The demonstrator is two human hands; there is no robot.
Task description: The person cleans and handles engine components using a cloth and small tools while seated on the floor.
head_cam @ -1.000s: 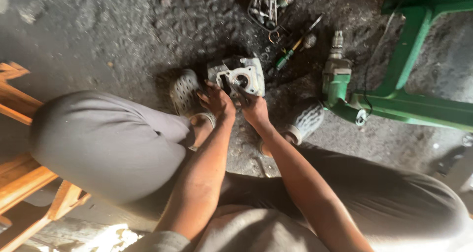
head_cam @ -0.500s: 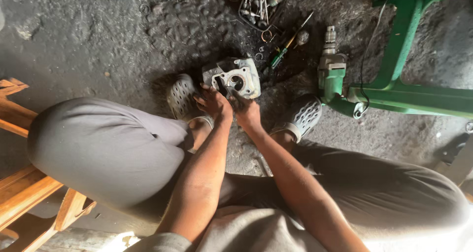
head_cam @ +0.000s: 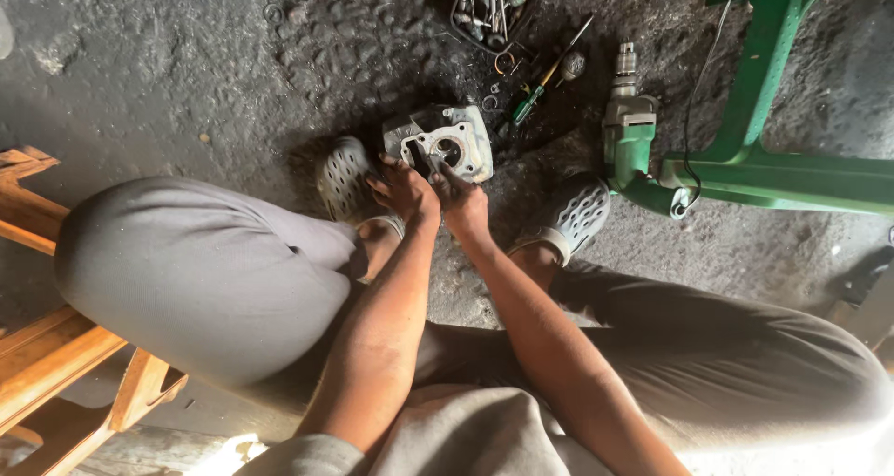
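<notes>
Grey metal engine cylinder (head_cam: 440, 142) sits on the floor (head_cam: 168, 75); left hand (head_cam: 402, 188) and right hand (head_cam: 460, 199) grasp its near edge, green drill (head_cam: 629, 137) beside it.

both hands (head_cam: 433, 195) slid lower on engine cylinder (head_cam: 445, 141)

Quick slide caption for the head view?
Both hands, left hand and right hand, grip a metal engine cylinder on the floor near a green drill.
</notes>
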